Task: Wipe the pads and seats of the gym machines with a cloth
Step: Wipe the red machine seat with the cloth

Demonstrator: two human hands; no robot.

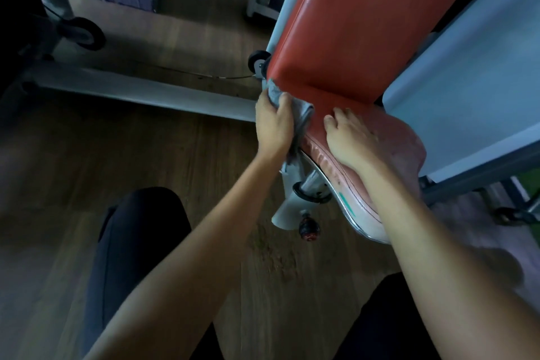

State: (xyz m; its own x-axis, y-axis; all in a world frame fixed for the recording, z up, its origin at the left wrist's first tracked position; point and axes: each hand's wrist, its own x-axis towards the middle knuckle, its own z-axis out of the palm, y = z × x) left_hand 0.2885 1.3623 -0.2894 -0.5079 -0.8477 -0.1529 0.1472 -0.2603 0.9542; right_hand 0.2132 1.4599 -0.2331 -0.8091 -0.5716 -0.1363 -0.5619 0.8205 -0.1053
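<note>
A grey cloth [305, 110] is gripped in the curled fingers of the left hand [273, 123] and held at the left end of the crease where the red back pad [365, 23] meets the seat [403, 140]. The right hand [350, 134] is laid on the seat, fingers nearly straight, nothing held. The back pad's long axis runs up and away to the right from the cloth, so a stroke that way is judged likeliest.

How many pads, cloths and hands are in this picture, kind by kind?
Red pads: 2 (back pad, seat)
Cloths: 1 (grey cloth)
Hands: 2 (left hand grips the grey cloth; right hand rests on the seat)
Total: 5
</note>
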